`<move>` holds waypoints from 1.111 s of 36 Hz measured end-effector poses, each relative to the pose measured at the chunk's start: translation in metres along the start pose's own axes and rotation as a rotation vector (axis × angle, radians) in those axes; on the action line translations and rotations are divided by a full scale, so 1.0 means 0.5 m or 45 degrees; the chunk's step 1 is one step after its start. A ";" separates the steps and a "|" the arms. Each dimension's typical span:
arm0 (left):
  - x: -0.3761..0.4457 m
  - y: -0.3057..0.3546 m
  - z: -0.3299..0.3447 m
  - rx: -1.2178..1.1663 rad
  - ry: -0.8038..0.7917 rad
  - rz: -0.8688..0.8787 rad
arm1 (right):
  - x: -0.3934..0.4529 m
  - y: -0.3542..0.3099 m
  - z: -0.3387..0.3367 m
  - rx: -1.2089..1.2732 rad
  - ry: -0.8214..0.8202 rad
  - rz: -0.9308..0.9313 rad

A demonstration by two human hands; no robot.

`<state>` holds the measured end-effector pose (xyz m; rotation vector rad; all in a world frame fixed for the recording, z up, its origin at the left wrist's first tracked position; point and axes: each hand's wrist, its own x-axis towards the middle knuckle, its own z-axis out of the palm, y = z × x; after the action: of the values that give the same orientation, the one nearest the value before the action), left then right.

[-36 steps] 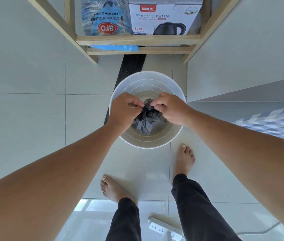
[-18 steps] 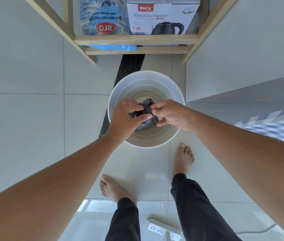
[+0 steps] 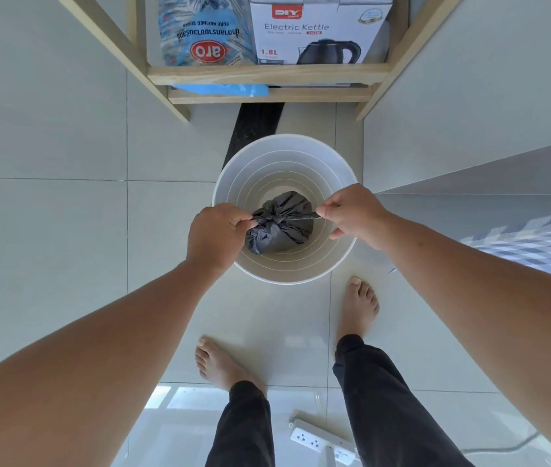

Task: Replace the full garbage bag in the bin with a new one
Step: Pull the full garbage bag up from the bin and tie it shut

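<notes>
A round white bin (image 3: 284, 153) stands on the tiled floor in front of my feet. Inside it lies a bunched black garbage bag (image 3: 281, 234) with a knot at its top. My left hand (image 3: 217, 234) is shut on one twisted end of the bag at the knot's left. Over the bin's right rim, my right hand (image 3: 355, 214) pinches the other end, stretched taut between both hands. A flat black bag (image 3: 254, 126) lies on the floor behind the bin, partly under the shelf.
A wooden shelf (image 3: 267, 75) behind the bin holds a blue sugar pack (image 3: 206, 32) and an electric kettle box (image 3: 318, 32). A white cabinet (image 3: 469, 96) stands at right. A power strip (image 3: 321, 441) lies on the floor by my bare feet.
My hands were close together over the bag's top, working the ends. Now they have pulled apart sideways, drawing the ends tight into a knot.
</notes>
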<state>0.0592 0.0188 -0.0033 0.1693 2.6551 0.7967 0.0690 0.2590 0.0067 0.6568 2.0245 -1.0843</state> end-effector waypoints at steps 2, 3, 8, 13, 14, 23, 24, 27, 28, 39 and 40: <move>0.001 -0.002 -0.001 0.079 -0.004 -0.022 | 0.002 0.001 0.000 0.007 0.022 0.048; 0.003 -0.002 -0.002 0.099 -0.002 -0.040 | 0.003 0.001 0.000 0.018 0.030 0.067; 0.019 0.011 -0.005 -0.106 -0.054 -0.298 | 0.008 -0.013 0.006 0.071 0.010 0.153; 0.035 0.011 0.000 -0.577 -0.282 -0.524 | -0.005 -0.014 0.032 0.151 -0.150 0.079; 0.036 0.015 -0.001 -0.670 -0.314 -0.542 | -0.010 -0.017 0.038 0.138 -0.177 0.036; 0.054 0.076 -0.017 -0.883 -0.290 -0.534 | -0.013 -0.039 0.070 -0.120 0.165 -0.268; 0.056 0.084 -0.024 -0.889 -0.284 -0.529 | -0.014 -0.044 0.066 -0.105 0.204 -0.263; 0.065 0.112 -0.058 -0.928 -0.268 -0.503 | -0.034 -0.070 0.039 -0.023 0.254 -0.271; 0.068 0.123 -0.071 -0.938 -0.269 -0.494 | -0.041 -0.078 0.027 0.001 0.259 -0.279; 0.091 0.293 -0.221 -0.986 -0.251 -0.294 | -0.175 -0.188 -0.164 0.212 0.292 -0.291; 0.095 0.302 -0.227 -1.000 -0.278 -0.292 | -0.182 -0.192 -0.175 0.228 0.298 -0.287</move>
<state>-0.0256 0.0970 0.1534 -0.2346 1.9389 1.5486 0.0231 0.2758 0.1576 0.6846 2.2605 -1.3887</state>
